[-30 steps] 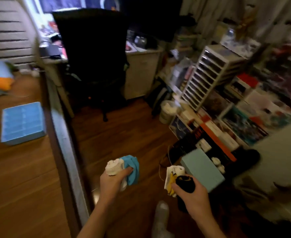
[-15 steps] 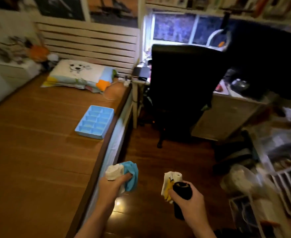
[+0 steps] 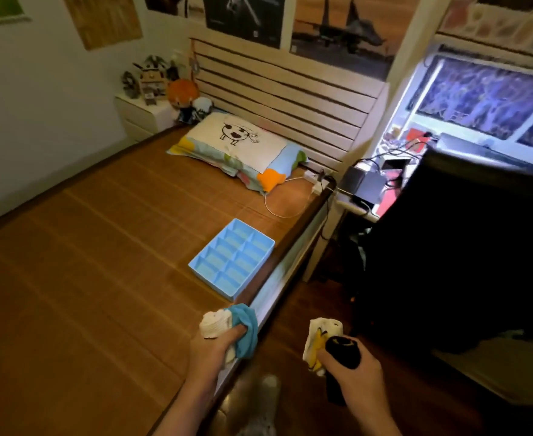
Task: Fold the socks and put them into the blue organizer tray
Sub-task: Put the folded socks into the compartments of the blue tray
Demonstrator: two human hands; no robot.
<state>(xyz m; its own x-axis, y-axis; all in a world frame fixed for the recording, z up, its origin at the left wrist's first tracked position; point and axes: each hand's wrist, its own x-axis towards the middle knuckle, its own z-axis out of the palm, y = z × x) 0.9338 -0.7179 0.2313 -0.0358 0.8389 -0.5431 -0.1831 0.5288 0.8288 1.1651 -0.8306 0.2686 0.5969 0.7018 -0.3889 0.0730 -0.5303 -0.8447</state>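
The blue organizer tray (image 3: 203, 261), with several bare compartments, lies on the bed near its right edge. My left hand (image 3: 212, 349) grips a white sock (image 3: 213, 324) and a teal sock (image 3: 247, 328) together, just over the bed's edge and a little in front of the tray. My right hand (image 3: 351, 377) holds a black sock (image 3: 342, 352) and a white sock with yellow print (image 3: 317, 339) above the floor, to the right of the bed.
The bed (image 3: 86, 262) has a brown bamboo mat, a pillow (image 3: 243, 143) at its head and a white cable (image 3: 277, 209) beyond the tray. A black office chair (image 3: 447, 247) stands close on the right by a desk. A socked foot (image 3: 263, 401) shows below.
The view has swung left from the cluttered floor and shelves to the bed. The tray now sits nearer the middle of the view. Both hands keep the same hold on their socks.
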